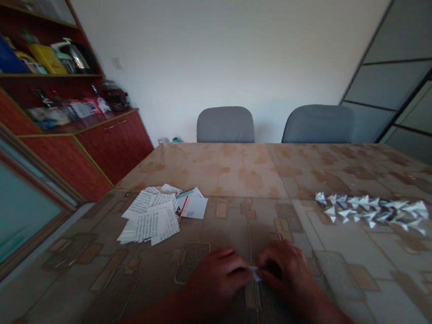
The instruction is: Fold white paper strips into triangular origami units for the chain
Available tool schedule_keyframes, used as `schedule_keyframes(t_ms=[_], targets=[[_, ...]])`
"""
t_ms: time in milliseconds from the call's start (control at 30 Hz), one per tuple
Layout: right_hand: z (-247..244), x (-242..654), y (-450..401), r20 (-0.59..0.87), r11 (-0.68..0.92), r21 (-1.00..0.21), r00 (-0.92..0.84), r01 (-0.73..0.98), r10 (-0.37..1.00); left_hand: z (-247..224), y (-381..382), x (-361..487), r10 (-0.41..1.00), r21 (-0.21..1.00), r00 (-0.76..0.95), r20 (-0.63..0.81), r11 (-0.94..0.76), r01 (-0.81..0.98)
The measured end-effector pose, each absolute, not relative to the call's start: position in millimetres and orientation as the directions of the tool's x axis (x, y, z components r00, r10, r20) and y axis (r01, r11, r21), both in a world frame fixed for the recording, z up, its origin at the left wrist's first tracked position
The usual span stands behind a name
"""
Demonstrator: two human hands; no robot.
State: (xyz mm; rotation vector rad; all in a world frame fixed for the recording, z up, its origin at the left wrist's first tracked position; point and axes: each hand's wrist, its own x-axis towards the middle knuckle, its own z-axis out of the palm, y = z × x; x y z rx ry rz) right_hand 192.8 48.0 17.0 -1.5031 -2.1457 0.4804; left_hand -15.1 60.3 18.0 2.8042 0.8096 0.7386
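Note:
Low over the near part of the table, my left hand (224,272) and my right hand (286,265) meet at a small piece of folded paper (254,273). Fingers of both hands pinch it from either side, and they cover most of it, so its exact shape is hidden. To the left lies a loose pile of printed paper slips (153,219), with a few coloured pieces at its right edge. Over on the right, several small pointed folded paper pieces (372,210) stand in rows.
A patterned cloth (237,174) covers the table. Two grey chairs (226,125) stand at its far edge, against the wall. At the left is a reddish wooden cabinet (118,142) with bottles, a kettle and boxes on its shelves. Sliding panels (395,82) rise at the right.

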Motion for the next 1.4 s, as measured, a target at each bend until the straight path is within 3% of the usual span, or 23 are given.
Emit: schedule_keyframes(t_ms=[167,267,367,500,700,1133,1400], targets=[[31.8,192.5,48.2,0.178,0.4,-0.638,-0.38,0.658,0.908,22.6,66.5,-9.1,0.807,0.734,0.518,0.282,-0.53,0.426],[39.8,193.5,48.6,0.257,0.436,-0.681,-0.366,0.588,0.895,23.6,70.0,-2.0,0.853,0.892,0.512,0.099,-0.303,0.334],[40.9,196.2,48.5,0.337,0.362,-0.77,-0.146,0.526,0.93,25.3,71.0,3.6,0.902,0.981,0.429,-0.052,-0.035,0.193],[42.7,195.5,42.8,0.282,0.24,-0.869,0.034,0.432,0.959,28.7,68.3,8.5,0.941,0.988,0.306,-0.146,0.155,-0.005],[50.7,182.1,30.3,0.238,0.214,-0.912,0.027,0.349,0.971,32.6,59.8,16.2,0.981,0.983,0.166,-0.103,0.126,-0.134],[45.2,171.1,31.2,0.201,0.187,-0.96,0.05,0.21,0.978,28.2,45.3,21.8,0.975,0.99,0.222,0.006,0.026,-0.142],[41.6,170.0,29.7,0.19,0.193,-0.97,-0.031,0.146,0.981,25.4,48.9,20.0,0.963,0.961,0.237,-0.128,0.179,-0.21]])
